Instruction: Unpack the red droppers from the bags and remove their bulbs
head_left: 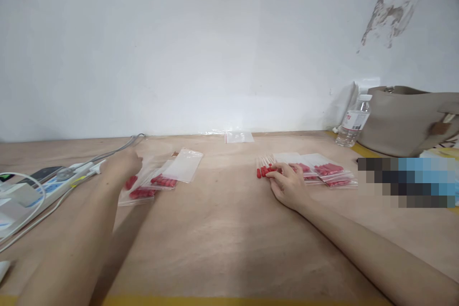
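Brown paper covers the tabletop (222,234), with a yellow strip along its near edge. Both forearms reach out over it from the bottom corners. On the left side a white power strip (53,184) lies with grey cables running off toward the wall. The left hand (124,165) rests on a small cluster of clear zip bags (158,179) holding red-tipped pieces; whether its fingers are closed on a bag or only lying on it cannot be told, since the hand is seen from behind. The right hand (287,182) lies flat with its fingers loosely spread, the fingertips touching a loose bunch of red-tipped sticks (264,167) laid side by side. Just beyond and to the right of that hand sits a second row of filled bags (328,173), overlapping one another. Farther back, an empty clear bag (239,136) lies against the white wall. At the far right stand a plastic water bottle (353,124) and a beige handbag (405,119) beside it
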`<state>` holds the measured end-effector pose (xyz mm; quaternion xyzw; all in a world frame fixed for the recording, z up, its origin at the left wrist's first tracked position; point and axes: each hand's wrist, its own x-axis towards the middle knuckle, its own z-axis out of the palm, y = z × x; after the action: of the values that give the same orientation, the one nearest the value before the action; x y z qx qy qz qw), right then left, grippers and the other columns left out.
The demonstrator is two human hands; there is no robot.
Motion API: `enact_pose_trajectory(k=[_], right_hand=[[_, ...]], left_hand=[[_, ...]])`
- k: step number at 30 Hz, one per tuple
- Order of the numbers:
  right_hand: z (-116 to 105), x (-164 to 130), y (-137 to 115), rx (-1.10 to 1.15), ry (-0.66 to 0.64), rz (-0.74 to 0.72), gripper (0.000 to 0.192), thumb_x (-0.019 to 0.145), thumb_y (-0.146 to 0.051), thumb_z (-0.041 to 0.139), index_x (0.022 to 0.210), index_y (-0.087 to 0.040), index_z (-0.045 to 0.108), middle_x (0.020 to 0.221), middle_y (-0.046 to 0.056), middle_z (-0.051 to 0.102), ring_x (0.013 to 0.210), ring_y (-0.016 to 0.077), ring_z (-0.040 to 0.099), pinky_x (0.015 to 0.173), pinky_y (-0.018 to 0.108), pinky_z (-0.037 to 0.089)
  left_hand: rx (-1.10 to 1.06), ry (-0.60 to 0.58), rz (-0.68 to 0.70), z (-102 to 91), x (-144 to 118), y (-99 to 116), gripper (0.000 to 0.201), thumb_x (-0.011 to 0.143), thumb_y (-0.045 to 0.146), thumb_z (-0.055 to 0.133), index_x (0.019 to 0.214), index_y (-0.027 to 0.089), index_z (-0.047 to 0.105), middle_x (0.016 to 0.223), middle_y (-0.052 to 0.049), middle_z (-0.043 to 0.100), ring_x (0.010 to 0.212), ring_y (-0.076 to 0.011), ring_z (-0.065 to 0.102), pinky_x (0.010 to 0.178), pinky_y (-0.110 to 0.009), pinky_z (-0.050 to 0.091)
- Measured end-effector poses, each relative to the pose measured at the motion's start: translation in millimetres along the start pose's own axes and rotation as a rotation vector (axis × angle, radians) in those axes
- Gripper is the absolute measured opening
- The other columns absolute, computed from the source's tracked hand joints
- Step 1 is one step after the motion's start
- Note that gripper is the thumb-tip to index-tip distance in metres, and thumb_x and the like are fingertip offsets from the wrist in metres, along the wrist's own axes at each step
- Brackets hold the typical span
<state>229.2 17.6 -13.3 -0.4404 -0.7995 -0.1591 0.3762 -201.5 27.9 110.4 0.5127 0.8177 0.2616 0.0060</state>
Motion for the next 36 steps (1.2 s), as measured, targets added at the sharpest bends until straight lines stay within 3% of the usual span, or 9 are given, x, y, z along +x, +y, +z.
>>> enact_pose_trajectory(k=[2, 5, 9, 15, 19, 23, 29, 32, 36], right_hand=[[-0.6, 0.3, -0.6, -0.001, 0.006, -0.006, 0.018, 0.080, -0.017, 0.045, 0.085, -0.021, 0.061, 0.101, 0.006, 0.057, 0.093, 0.0172, 0.052, 0.089, 0.039, 0.022], [-2.0, 0.8, -1.8, 0.002, 0.006, -0.011, 0.018, 0.080, -0.017, 0.044, 0.085, -0.021, 0.061, 0.101, 0.006, 0.057, 0.093, 0.0166, 0.052, 0.089, 0.039, 0.022], [-2.7, 0.9, -2.3, 0.006, 0.001, -0.017, 0.018, 0.080, -0.017, 0.044, 0.085, -0.021, 0.061, 0.100, 0.006, 0.057, 0.093, 0.0167, 0.051, 0.090, 0.039, 0.021], [-2.3, 0.1, -2.4, 0.006, -0.003, -0.027, 0.018, 0.079, -0.016, 0.045, 0.084, -0.022, 0.061, 0.099, 0.005, 0.057, 0.090, 0.0165, 0.051, 0.091, 0.040, 0.021], [-3.0, 0.6, -3.5, 0.011, -0.017, -0.043, 0.020, 0.078, -0.013, 0.044, 0.085, -0.022, 0.060, 0.099, 0.004, 0.057, 0.092, 0.0159, 0.050, 0.091, 0.039, 0.021], [-4.6, 2.0, -2.3, 0.045, -0.061, -0.041, 0.020, 0.078, -0.012, 0.043, 0.082, -0.021, 0.060, 0.097, 0.004, 0.058, 0.090, 0.0159, 0.051, 0.090, 0.040, 0.022], [-12.9, 2.5, -9.8, 0.291, -0.230, -0.207, 0.024, 0.071, -0.019, 0.052, 0.094, -0.021, 0.059, 0.091, 0.005, 0.057, 0.087, 0.0169, 0.050, 0.080, 0.033, 0.033], [-14.3, 3.0, -21.4, 0.345, -0.294, -0.253, 0.032, 0.067, -0.018, 0.054, 0.098, -0.022, 0.057, 0.087, 0.004, 0.057, 0.084, 0.0171, 0.050, 0.078, 0.033, 0.034], [-10.8, 5.1, -30.0, 0.310, -0.280, -0.245, 0.027, 0.072, -0.021, 0.053, 0.098, -0.023, 0.058, 0.087, 0.003, 0.056, 0.080, 0.0158, 0.051, 0.074, 0.030, 0.037]], left_hand=[[0.090, 0.081, -0.013, -7.5, -13.1, 17.1, 0.019, 0.067, 0.024, 0.058, 0.059, 0.016, 0.042, 0.059, -0.006, 0.052, 0.089, -0.0324, 0.049, 0.076, -0.043, 0.035], [0.269, 0.127, 0.202, -5.7, -42.7, 53.5, 0.017, 0.081, 0.034, 0.040, 0.076, 0.018, 0.045, 0.075, -0.007, 0.057, 0.077, -0.0260, 0.053, 0.066, -0.034, 0.040], [0.323, 0.085, 0.480, 24.3, -81.6, 104.3, 0.010, 0.082, 0.024, 0.040, 0.082, 0.017, 0.048, 0.080, -0.008, 0.057, 0.074, -0.0245, 0.056, 0.063, -0.030, 0.039], [0.103, -0.206, 0.674, 91.2, -115.6, 164.6, 0.009, 0.072, 0.011, 0.051, 0.079, 0.014, 0.056, 0.081, -0.015, 0.059, 0.085, -0.0296, 0.058, 0.073, -0.036, 0.039], [0.071, -0.332, 0.715, 122.0, -125.9, 191.7, 0.004, 0.064, 0.012, 0.060, 0.064, 0.014, 0.057, 0.066, -0.012, 0.060, 0.072, -0.0272, 0.060, 0.066, -0.033, 0.041], [-0.028, -0.349, 0.803, 125.6, -130.0, 183.0, 0.015, 0.078, 0.027, 0.051, 0.081, 0.015, 0.059, 0.081, -0.011, 0.062, 0.081, -0.0236, 0.059, 0.071, -0.031, 0.043], [-0.308, -0.520, 1.269, 103.1, -131.5, 107.0, 0.034, 0.077, 0.037, 0.054, 0.107, 0.020, 0.055, 0.114, -0.008, 0.053, 0.108, -0.0204, 0.048, 0.094, -0.031, 0.036], [-0.331, -0.549, 1.219, 103.7, -132.0, 84.2, 0.042, 0.078, 0.035, 0.054, 0.118, 0.023, 0.050, 0.128, -0.008, 0.045, 0.119, -0.0217, 0.039, 0.102, -0.036, 0.029], [-0.375, -0.462, 1.108, 116.7, -132.7, 86.2, 0.029, 0.086, 0.030, 0.043, 0.111, 0.025, 0.057, 0.115, -0.004, 0.057, 0.111, -0.0169, 0.048, 0.098, -0.032, 0.034]])
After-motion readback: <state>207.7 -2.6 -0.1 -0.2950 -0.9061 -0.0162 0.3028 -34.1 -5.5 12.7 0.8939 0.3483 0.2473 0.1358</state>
